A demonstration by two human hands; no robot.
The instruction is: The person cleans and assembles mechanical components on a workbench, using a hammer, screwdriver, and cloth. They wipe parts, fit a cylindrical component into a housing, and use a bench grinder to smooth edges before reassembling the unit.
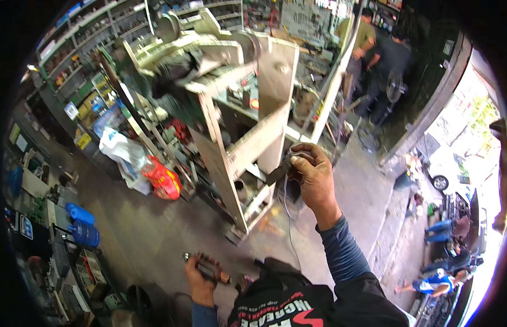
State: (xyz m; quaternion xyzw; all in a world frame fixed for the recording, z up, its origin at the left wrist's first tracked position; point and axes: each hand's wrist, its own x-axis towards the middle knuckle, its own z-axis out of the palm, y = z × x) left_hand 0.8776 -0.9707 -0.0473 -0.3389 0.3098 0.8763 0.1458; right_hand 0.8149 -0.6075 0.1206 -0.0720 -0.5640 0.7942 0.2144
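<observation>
My right hand (313,174) is raised at the middle, thumb and fingers closed on a small dark piece (278,172), with a thin grey cord (286,207) hanging just below. It is in front of a pale wooden frame (256,131) on the stand, which has rails, uprights and dark cloth (172,82) over its upper left part; whether they touch I cannot tell. My left hand (204,278) is low at the bottom centre, fingers wrapped round a metal hand tool (222,276) with a fitting at one end.
Cluttered shelving (63,65) lines the back left; white and red bags (161,177) lie beside the frame. Blue water jugs (83,231) and crates stand at left. Two people (389,65) are at the back right; several others (436,283) work along the bright right edge beyond a concrete step (384,234).
</observation>
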